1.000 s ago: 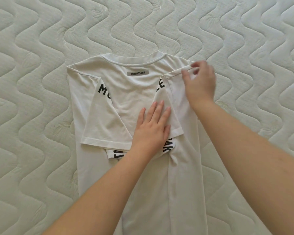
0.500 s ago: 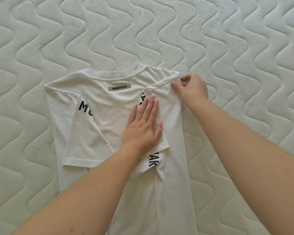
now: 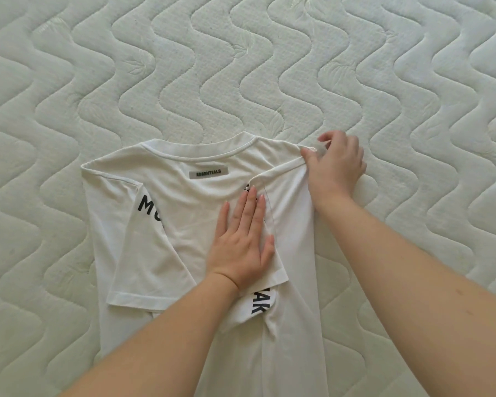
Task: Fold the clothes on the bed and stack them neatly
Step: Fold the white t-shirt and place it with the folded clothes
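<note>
In the head view, a white T-shirt (image 3: 184,202) lies flat on a quilted mattress (image 3: 269,67), collar pointing away from the person, near the middle of the bed surface. Both sides of the shirt are folded inward, so the sleeves lie over the back. A grey label (image 3: 209,173) sits just below the collar, and black letters show on the folded parts.

The left hand (image 3: 241,245) rests flat on the middle of the shirt, fingers straight and close together, palm pressing the cloth where the two folded sleeves meet. Its fingertips point toward the collar.

The right hand (image 3: 337,164) is at the shirt's far right corner, by the shoulder. Its fingers are curled and its thumb and forefinger pinch the folded edge of the shoulder seam, with the heel of the hand lying on the cloth just beside the mattress.

Both bare forearms reach in from the near edge and cross over the lower part of the shirt.
</note>
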`<state>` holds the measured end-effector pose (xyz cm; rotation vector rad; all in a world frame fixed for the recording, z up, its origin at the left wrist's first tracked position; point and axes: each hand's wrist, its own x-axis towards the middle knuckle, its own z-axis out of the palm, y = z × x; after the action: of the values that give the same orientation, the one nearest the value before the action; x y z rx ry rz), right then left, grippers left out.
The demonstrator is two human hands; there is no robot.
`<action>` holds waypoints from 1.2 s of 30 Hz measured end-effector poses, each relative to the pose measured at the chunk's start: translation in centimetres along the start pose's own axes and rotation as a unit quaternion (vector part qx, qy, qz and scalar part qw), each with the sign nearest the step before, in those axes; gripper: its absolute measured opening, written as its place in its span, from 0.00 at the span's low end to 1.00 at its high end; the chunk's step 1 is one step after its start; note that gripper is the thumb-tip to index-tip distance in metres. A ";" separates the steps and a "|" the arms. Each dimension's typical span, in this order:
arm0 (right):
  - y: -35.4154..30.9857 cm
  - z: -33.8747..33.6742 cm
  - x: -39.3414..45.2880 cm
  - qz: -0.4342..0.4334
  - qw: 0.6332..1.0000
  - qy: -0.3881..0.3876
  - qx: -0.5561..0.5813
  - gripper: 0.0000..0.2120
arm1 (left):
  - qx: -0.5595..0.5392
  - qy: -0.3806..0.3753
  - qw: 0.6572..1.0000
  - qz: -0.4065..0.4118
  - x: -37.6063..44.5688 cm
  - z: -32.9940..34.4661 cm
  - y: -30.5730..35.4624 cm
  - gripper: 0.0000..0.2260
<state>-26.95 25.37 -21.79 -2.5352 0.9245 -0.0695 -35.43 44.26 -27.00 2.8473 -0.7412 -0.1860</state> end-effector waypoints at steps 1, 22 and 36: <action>-0.2 -0.1 0.0 -0.046 0.999 0.021 0.012 0.16 | 0.004 -0.004 1.000 0.000 0.0 0.1 0.0 0.33; 0.3 2.3 -0.7 -0.310 0.919 -0.137 -0.200 0.31 | 0.013 -0.036 0.999 -0.002 0.2 0.0 0.2 0.34; 10.5 -5.0 -25.5 0.075 0.980 -0.180 -0.031 0.21 | -0.120 -0.209 0.970 -0.016 2.0 -4.6 -0.7 0.32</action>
<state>-53.95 32.22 -19.11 -2.4092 0.9741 0.4554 -32.63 44.61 -22.79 2.6131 -0.6868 -0.8397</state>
